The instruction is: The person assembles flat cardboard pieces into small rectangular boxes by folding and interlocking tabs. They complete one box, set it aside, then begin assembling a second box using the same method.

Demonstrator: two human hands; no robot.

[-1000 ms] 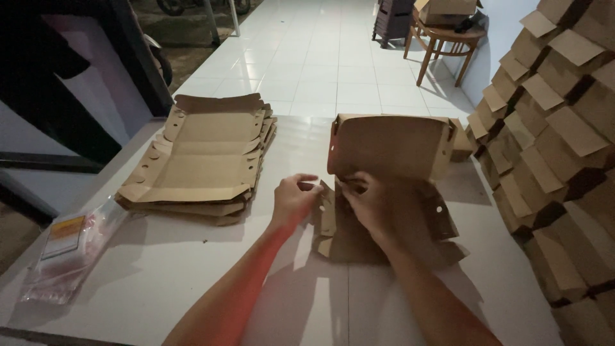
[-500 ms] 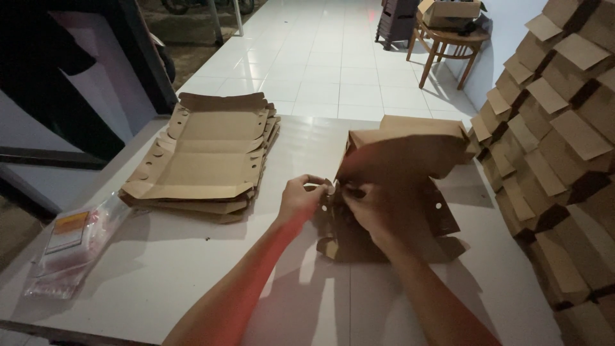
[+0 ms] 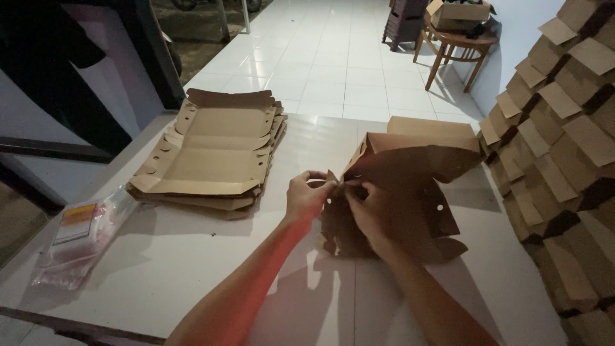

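A brown cardboard box blank point(image 3: 410, 173), partly folded up, lies on the white table point(image 3: 211, 269) in front of me. My left hand point(image 3: 306, 197) pinches a small corner flap at the box's near left side. My right hand point(image 3: 366, 214) grips the same corner from the right, fingers curled on the cardboard. The box's far wall leans back over its base.
A stack of flat cardboard box blanks point(image 3: 214, 154) lies at the table's left. A clear plastic bag point(image 3: 80, 240) sits near the left edge. A tall pile of folded boxes point(image 3: 564, 147) rises at the right. A wooden stool point(image 3: 451, 54) with a box stands on the tiled floor.
The box's upright far wall has tipped backward and to the right. Both hands have stayed at the near left corner, closing together on the flap.
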